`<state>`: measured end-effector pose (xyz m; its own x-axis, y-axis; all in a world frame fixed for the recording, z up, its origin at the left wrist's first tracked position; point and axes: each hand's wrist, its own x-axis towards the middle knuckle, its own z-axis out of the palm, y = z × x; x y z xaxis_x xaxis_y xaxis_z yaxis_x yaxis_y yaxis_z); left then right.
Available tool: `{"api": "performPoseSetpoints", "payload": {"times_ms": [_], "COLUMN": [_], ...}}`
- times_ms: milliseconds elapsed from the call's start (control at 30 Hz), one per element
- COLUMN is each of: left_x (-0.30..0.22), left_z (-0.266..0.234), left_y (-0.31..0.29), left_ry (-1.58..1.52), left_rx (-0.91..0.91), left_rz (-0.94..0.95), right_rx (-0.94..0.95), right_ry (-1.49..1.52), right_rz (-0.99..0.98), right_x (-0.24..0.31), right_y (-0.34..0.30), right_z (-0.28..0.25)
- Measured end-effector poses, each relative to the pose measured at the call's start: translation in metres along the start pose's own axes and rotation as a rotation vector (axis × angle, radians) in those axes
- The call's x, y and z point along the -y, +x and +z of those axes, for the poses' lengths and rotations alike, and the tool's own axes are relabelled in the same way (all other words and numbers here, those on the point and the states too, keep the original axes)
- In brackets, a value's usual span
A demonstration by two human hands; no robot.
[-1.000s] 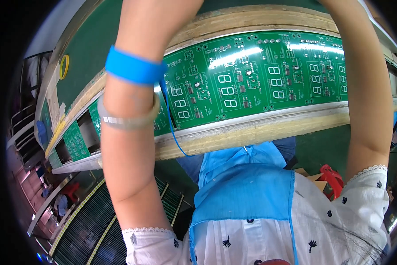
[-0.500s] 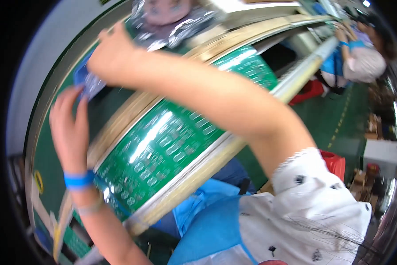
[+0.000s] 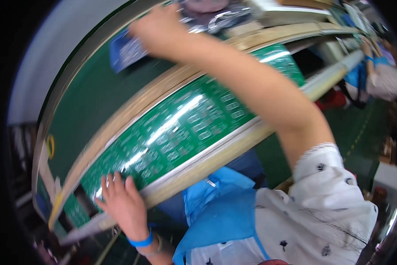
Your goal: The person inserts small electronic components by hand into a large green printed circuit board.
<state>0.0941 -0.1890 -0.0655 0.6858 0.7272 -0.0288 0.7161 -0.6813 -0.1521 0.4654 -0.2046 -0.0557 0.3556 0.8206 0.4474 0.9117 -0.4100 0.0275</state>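
Circuit board panels (image 3: 163, 137): a long green run lying face up, held between a wooden rail (image 3: 138, 101) behind and a pale front rail (image 3: 185, 177). Left hand (image 3: 127, 205): fingers spread over the run's near-left end, apparently resting there, closed on nothing visible. Right hand (image 3: 158, 31): well apart from the left, at a blue tray (image 3: 121, 59) lined with clear plastic; its fingertips are obscured, so cannot tell whether it grips tray or contents.

Handling (judged): panels likely light, stiff and thin, smooth enough to slide in the track. Strong glare across the face suggests a slick finish. Small mounted parts and solder points would be the fragile spots; best hold is by the long bare edges, both ends supported, with no pressing on the face or flexing. The tray looks light and rigid, best taken by its rim; the plastic looks soft and slippery.

Surface: table (image 3: 88, 97) green behind the wooden rail; a yellow ring (image 3: 51, 146) lies at its far-left end. A clear bag of pinkish contents sits beyond the right hand.

Room: green floor with a yellow dashed line; another person (image 3: 386, 81) at the right, near a red object. Blur hides finer detail.
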Motion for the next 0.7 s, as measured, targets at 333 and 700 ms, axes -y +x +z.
{"api": "performPoseSetpoints", "payload": {"times_ms": [333, 700], "left_x": [-0.016, -0.053], "left_z": [-0.002, -0.019], "left_y": [-0.002, 0.005], "left_ry": [-0.04, -0.159], "left_rx": [-0.13, -0.155], "left_rz": [0.088, 0.275], "right_rx": [-0.011, 0.094], "right_ry": [0.559, 0.778], "right_rz": [0.097, 0.203], "right_x": [-0.012, -0.013], "right_y": [-0.01, -0.03], "right_z": [-0.028, -0.049]}}
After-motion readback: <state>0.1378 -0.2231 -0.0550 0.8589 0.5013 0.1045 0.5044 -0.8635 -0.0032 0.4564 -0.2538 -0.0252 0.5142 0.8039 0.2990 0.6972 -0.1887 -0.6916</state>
